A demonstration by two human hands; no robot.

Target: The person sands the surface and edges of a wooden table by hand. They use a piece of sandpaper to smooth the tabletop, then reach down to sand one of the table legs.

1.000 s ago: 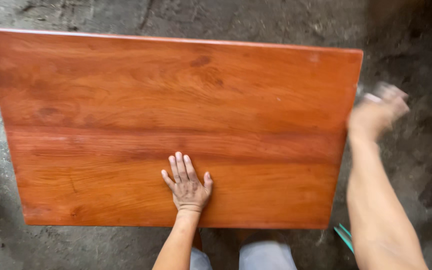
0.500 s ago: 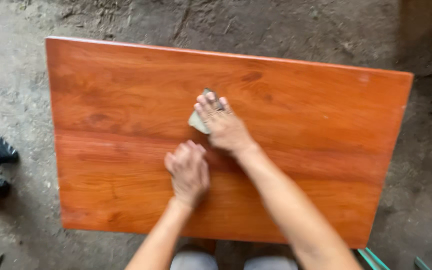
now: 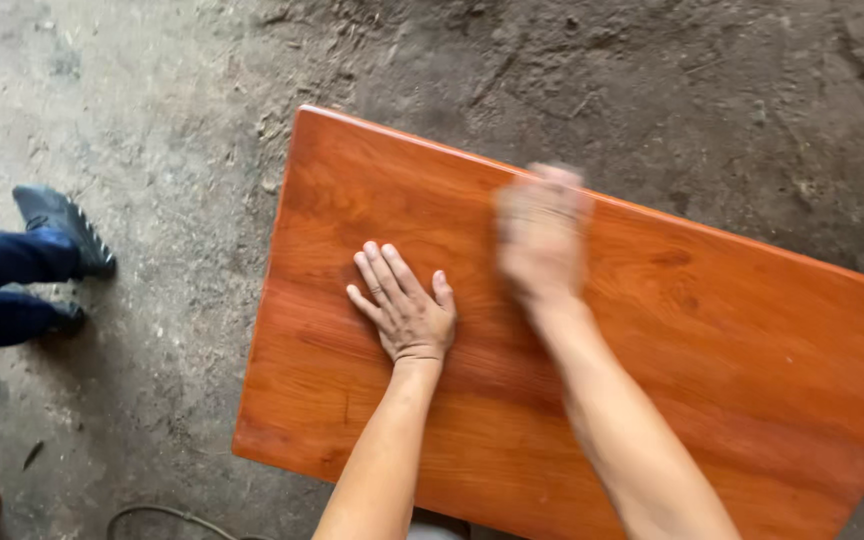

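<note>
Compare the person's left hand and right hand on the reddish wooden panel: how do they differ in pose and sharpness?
The left hand lies flat with fingers spread, palm down; the right hand is too smeared to show its fingers. The left hand is sharp in the picture, while the right hand is blurred. The left hand sits nearer the panel's left end; the right hand is close to its far edge. Both are bare and over the wooden panel.

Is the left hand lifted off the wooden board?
No, the left hand lies flat, fingers spread, on the wooden board.
</note>
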